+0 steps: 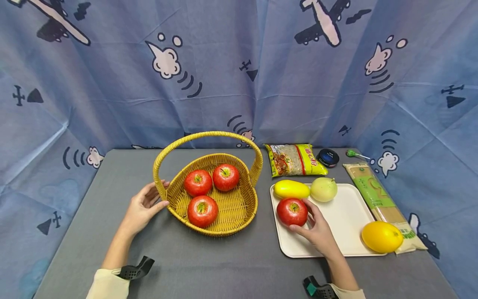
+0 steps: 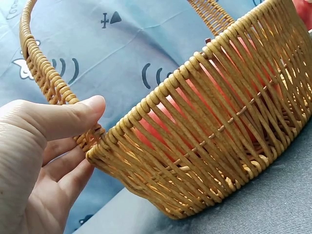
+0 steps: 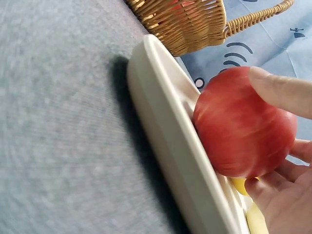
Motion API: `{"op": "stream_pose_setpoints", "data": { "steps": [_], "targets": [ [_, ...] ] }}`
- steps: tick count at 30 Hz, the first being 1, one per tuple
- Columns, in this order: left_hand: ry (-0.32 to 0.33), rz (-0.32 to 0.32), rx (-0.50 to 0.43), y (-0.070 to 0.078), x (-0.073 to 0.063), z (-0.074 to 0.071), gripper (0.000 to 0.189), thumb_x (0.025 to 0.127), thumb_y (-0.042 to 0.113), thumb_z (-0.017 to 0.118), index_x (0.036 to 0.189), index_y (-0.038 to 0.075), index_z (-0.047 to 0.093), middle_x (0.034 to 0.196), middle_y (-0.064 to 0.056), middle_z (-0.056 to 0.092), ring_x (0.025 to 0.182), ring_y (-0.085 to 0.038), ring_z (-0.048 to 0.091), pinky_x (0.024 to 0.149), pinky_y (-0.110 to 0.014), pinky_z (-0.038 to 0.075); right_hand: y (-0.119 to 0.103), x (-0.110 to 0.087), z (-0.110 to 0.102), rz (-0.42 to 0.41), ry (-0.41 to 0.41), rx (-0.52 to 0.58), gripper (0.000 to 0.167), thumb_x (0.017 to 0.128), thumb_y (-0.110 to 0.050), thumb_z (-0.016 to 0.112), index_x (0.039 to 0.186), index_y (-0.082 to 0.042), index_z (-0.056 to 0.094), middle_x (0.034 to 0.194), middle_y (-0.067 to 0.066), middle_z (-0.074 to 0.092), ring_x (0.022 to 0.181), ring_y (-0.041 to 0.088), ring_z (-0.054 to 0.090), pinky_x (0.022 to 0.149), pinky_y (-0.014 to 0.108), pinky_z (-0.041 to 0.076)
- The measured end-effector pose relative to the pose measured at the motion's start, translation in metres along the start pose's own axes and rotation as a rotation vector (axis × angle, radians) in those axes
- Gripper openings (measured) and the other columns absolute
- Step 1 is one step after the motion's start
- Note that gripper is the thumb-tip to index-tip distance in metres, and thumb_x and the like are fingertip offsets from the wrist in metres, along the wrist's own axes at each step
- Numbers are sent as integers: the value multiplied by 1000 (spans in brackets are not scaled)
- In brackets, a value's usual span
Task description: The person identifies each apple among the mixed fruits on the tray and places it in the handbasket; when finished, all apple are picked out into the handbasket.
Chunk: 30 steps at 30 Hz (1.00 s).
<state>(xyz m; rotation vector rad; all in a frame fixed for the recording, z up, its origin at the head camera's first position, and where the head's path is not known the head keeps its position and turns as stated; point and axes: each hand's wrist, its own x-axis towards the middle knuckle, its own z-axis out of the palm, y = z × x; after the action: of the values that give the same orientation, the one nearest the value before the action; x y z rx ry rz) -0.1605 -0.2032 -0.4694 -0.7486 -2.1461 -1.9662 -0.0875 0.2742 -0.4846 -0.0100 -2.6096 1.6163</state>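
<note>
A yellow wicker basket point(image 1: 233, 209) with a tall arched handle holds three red apples, one of them an apple point(image 1: 202, 211) near its front. My left hand point(image 1: 140, 209) grips the basket's left end where the handle meets the rim. In the left wrist view the thumb point(image 2: 90, 111) lies over that joint, with the other fingers behind it. My right hand point(image 1: 321, 232) holds another red apple point(image 3: 243, 122) between thumb and fingers, at the left side of a cream tray point(image 1: 345, 216). The apple overlaps the tray's edge in the right wrist view.
On the tray are a yellow mango-like fruit point(image 1: 291, 189), a green pear point(image 1: 323, 189) and a yellow melon-like fruit point(image 1: 381, 237). Behind it lie a yellow food packet point(image 1: 295, 160), a dark round tin point(image 1: 328, 158) and a green lollipop-like item point(image 1: 351, 153). A noodle packet point(image 1: 375, 193) lies right.
</note>
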Motion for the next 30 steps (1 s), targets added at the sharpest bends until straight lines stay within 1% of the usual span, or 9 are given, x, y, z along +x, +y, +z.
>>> {"op": "stream_pose_setpoints", "data": {
  "steps": [2, 4, 7, 14, 15, 20, 22, 26, 30],
  "targets": [
    [-1, 4, -2, 0, 0, 0, 53, 82, -15, 63, 129, -20, 38, 130, -17, 56, 122, -11, 53, 102, -16, 44, 0, 1, 1, 9, 4, -17, 87, 73, -7, 81, 144, -1, 31, 143, 17, 38, 129, 23, 35, 98, -1, 27],
    [-2, 7, -3, 0, 0, 0, 53, 82, -15, 63, 129, -20, 38, 130, -17, 56, 122, -11, 53, 102, -16, 44, 1, 1, 2, 13, 7, -23, 88, 72, -8, 81, 144, -1, 30, 143, 18, 38, 128, 27, 35, 98, -2, 27],
    [-3, 9, -4, -1, 0, 0, 53, 82, -15, 63, 129, -19, 38, 130, -17, 55, 122, -11, 53, 102, -17, 44, 2, 2, 3, 13, 13, -25, 88, 72, -9, 82, 143, -1, 31, 143, 17, 38, 127, 26, 35, 93, -5, 26],
    [1, 16, -15, -1, 0, 0, 53, 81, -16, 63, 128, -19, 39, 129, -15, 56, 122, -11, 53, 102, -16, 44, 0, 0, 4, -23, 32, -32, 87, 71, -10, 83, 143, -2, 34, 142, 18, 40, 127, 28, 37, 93, -5, 27],
    [1, 15, -15, -1, 0, 0, 53, 81, -16, 63, 129, -19, 39, 129, -16, 56, 122, -11, 53, 102, -16, 44, -1, -1, 3, -31, 36, -34, 87, 71, -10, 84, 142, -2, 35, 142, 18, 40, 127, 26, 38, 93, -5, 27],
    [0, 8, -7, 0, 0, 0, 53, 82, -15, 63, 130, -13, 42, 130, -18, 55, 123, -11, 53, 102, -17, 44, -11, -4, 3, -88, 58, -17, 85, 69, -6, 84, 140, -1, 38, 138, 17, 43, 120, -1, 37, 94, -4, 30],
    [1, 9, -7, -1, 0, 0, 53, 82, -15, 63, 131, -10, 44, 130, -18, 56, 123, -11, 53, 102, -17, 44, -15, -4, 2, -118, 62, 4, 84, 69, -3, 83, 140, 0, 38, 137, 17, 43, 117, -8, 36, 95, -3, 31],
    [3, 8, -9, -1, 0, 0, 53, 82, -15, 63, 131, -7, 46, 129, -18, 55, 123, -10, 53, 103, -17, 44, -24, -4, 2, -159, 52, 43, 84, 69, 1, 82, 140, 0, 38, 138, 16, 42, 120, -8, 37, 97, 0, 35],
    [2, 11, -10, -2, 0, 0, 53, 82, -15, 63, 130, -14, 42, 129, -17, 56, 122, -10, 53, 102, -17, 44, -39, -2, 3, -198, 20, 86, 82, 69, 4, 81, 140, -1, 38, 137, 13, 42, 122, -4, 39, 97, 3, 38]
  ]
}}
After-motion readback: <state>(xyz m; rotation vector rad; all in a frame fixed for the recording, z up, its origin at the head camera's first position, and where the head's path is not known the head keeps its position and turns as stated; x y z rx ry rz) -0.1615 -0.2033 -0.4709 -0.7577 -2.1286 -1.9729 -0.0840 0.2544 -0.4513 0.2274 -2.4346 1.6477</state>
